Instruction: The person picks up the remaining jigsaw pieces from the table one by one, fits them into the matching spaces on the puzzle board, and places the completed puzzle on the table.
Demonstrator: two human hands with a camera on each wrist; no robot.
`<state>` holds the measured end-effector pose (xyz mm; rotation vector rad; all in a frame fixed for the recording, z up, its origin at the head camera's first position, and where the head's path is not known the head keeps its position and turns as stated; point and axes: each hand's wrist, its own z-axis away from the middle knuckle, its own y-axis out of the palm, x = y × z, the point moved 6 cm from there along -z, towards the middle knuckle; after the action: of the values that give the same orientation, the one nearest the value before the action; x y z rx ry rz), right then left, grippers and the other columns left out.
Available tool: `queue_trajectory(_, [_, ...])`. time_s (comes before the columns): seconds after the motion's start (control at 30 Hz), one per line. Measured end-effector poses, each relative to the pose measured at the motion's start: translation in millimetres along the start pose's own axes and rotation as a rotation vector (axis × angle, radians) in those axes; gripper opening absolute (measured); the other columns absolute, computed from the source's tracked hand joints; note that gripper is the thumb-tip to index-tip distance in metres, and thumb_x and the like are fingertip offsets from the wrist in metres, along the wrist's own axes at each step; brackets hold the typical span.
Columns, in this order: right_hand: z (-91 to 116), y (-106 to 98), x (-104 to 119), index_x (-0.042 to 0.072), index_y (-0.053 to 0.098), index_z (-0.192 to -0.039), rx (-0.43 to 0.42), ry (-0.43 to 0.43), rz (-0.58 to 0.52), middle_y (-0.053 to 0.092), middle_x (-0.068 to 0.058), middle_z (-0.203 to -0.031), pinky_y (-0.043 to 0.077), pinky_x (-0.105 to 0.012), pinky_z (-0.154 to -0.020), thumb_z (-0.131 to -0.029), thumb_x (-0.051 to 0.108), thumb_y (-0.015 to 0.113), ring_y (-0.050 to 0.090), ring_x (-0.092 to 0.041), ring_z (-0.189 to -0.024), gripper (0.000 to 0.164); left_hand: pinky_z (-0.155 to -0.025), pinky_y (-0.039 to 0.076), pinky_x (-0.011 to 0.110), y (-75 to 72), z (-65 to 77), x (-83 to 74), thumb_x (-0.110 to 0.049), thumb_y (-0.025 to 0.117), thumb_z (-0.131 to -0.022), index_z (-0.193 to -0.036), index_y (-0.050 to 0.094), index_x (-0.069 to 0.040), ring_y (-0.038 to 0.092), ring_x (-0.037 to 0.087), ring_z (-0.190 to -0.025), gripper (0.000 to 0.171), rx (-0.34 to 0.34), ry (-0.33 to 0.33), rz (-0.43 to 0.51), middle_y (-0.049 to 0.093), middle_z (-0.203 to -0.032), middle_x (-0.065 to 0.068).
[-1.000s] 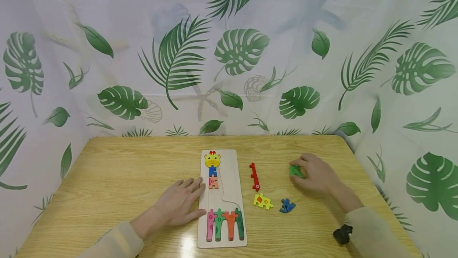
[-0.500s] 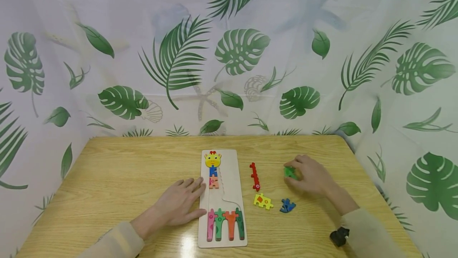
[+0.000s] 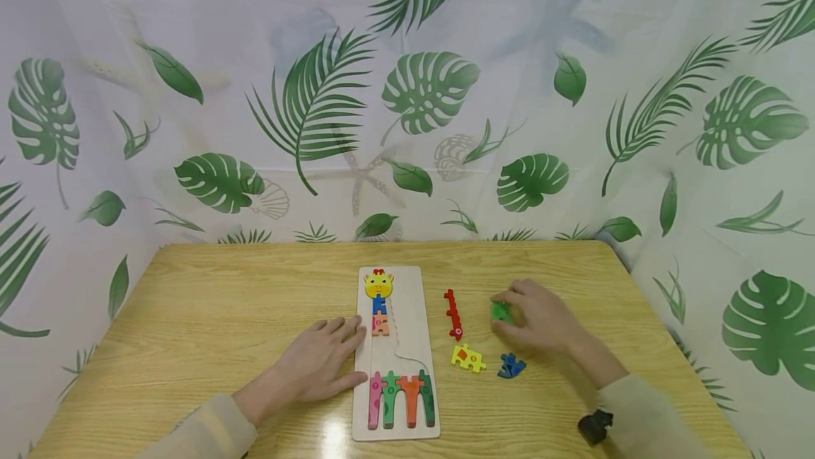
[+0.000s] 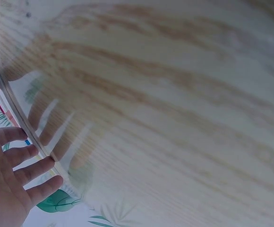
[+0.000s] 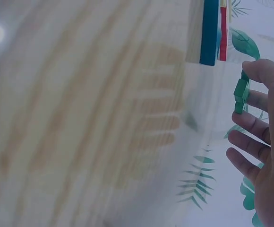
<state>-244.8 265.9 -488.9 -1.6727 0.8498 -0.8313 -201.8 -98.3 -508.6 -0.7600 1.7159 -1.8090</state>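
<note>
Your right hand [image 3: 538, 316] is clamped on a green puzzle piece [image 3: 501, 313], pinched between thumb and fingers at the hand's nine o'clock. The right wrist view adds what the head view conceals: the piece edge-on, a thick block with stepped sides, and your last two fingers extended clear of it. Whether it touches the bench [image 3: 255, 282] cannot be told.

At seven o'clock from that hand lies a notched blue piece [image 3: 511, 365]; at eight, a yellow piece [image 3: 467, 358] with an orange patch; at nine, a long, knobbly red piece [image 3: 453, 315].

Farther toward nine is a smooth, pale board [image 3: 409, 296]. A yellow giraffe head [image 3: 378, 285] tops it near eleven o'clock, small blue and pink neck pieces beneath, and four colored legs [image 3: 412, 402] around six.

Your left hand [image 3: 321, 360], fingers straight and apart, rests at the board's nine o'clock edge; the left wrist view shows its palm and the board's thin side. Both wrist views reveal hand reflections in the glossy, wood-grained bench. Leaf-printed cloth [image 3: 407, 126] hangs at twelve.
</note>
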Motion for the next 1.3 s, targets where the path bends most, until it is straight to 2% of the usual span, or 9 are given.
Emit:
queue_trajectory(0.33, [-9,-1,15,0.016,0.076,-0.123,-0.012,0.002,-0.034,0.072,0.002,-0.109,0.061,-0.043,-0.09,-0.092,0.045,0.078,0.066,-0.02,-0.106,0.043,-0.118,0.05,0.051,-2.0,1.1,-1.1,-0.065,0.047,-0.105,-0.157,0.05,-0.01,0.055,0.037,-0.146,0.076,0.004,0.001,0.017,0.049,-0.165,0.015])
queue_trajectory(0.63, [-16,-3,31,0.017,0.076,-0.123,-0.026,-0.016,-0.052,0.071,0.005,-0.106,0.06,-0.042,-0.09,-0.093,0.047,0.077,0.066,-0.018,-0.104,0.042,-0.119,0.049,0.051,-1.7,0.3,-1.4,-0.065,0.046,-0.105,-0.158,0.049,-0.01,0.054,0.037,-0.146,0.076,0.007,-0.003,0.018,0.048,-0.165,0.015])
queue_trajectory(0.8, [-20,-4,42,0.016,0.076,-0.124,-0.019,-0.019,-0.069,0.072,0.003,-0.109,0.061,-0.044,-0.091,-0.093,0.046,0.077,0.067,-0.021,-0.106,0.043,-0.119,0.049,0.051,-0.6,0.4,-0.6,-0.066,0.046,-0.104,-0.157,0.05,-0.01,0.054,0.037,-0.146,0.077,0.011,-0.009,0.011,0.048,-0.165,0.015])
queue_trajectory(1.3, [-31,3,67,0.02,0.076,-0.124,0.003,-0.08,-0.076,0.072,0.006,-0.11,0.061,-0.038,-0.09,-0.094,0.048,0.076,0.067,-0.015,-0.104,0.041,-0.118,0.05,0.05,1.6,-0.5,0.0,-0.067,0.046,-0.104,-0.158,0.05,-0.011,0.054,0.036,-0.146,0.077,0.01,-0.009,-0.002,0.048,-0.165,0.013])
